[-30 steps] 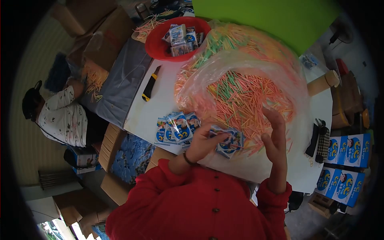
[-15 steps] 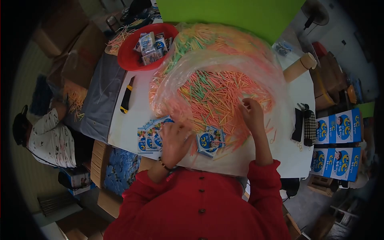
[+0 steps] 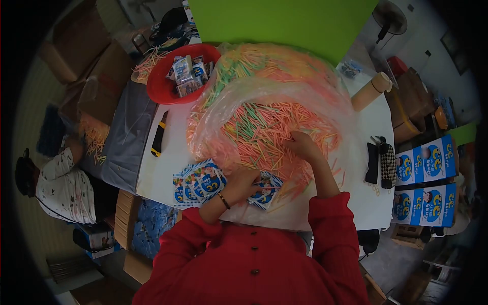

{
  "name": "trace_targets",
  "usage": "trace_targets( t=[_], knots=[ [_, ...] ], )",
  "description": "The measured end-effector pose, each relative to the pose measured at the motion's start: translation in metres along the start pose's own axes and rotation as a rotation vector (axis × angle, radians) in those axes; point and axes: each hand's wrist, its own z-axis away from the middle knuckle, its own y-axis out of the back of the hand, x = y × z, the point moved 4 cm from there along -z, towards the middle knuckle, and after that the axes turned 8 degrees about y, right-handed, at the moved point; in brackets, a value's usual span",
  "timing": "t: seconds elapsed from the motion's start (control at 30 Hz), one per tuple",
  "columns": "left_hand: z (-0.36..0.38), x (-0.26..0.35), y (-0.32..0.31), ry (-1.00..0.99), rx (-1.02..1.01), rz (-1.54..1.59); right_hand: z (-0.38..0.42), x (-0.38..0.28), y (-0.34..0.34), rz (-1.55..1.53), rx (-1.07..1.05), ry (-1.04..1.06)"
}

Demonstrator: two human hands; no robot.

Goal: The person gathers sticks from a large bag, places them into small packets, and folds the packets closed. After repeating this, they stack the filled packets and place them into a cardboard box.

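Note:
A big clear plastic bag (image 3: 310,91) lies open on the table, full of thin pink, green and yellow sticks (image 3: 254,122). My right hand (image 3: 304,146) is in the bag's mouth, fingers curled down and closed at the pile's surface; its fingertips are partly hidden among the sticks. Lower down, my left hand (image 3: 241,184) has its fingers bent and drawn together, just over a blue-and-white printed packet (image 3: 265,195) with a few loose sticks on it. What those fingers hold is hidden. To the left of that hand are several more fanned-out packets (image 3: 206,180).
A red bowl (image 3: 157,84) holds small wrapped packs. A yellow-and-black box cutter (image 3: 159,134) lies at left, and a tan cylinder (image 3: 371,91) is at right. A black-and-white checked pouch (image 3: 388,165) sits near printed boxes (image 3: 427,203). Another person (image 3: 66,183) is at left.
My left hand has moved right, off the fanned packets to the single packet. My right hand has shifted left and its fingers have closed at the sticks. The view has tilted slightly.

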Motion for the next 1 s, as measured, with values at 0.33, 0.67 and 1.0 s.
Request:
trace_targets(
  t=[0.33,0.67,1.0],
  knots=[
    [0.005,0.007,0.022,0.095,0.117,0.311,0.046,-0.008,-0.033,-0.582,0.419,0.235],
    [-0.003,-0.002,0.01,0.118,-0.003,0.489,0.029,0.01,-0.03,-0.912,0.351,0.025],
    [-0.006,-0.018,0.006,0.154,0.214,1.006,0.03,-0.007,-0.036,-0.482,0.498,0.381]
  ],
)
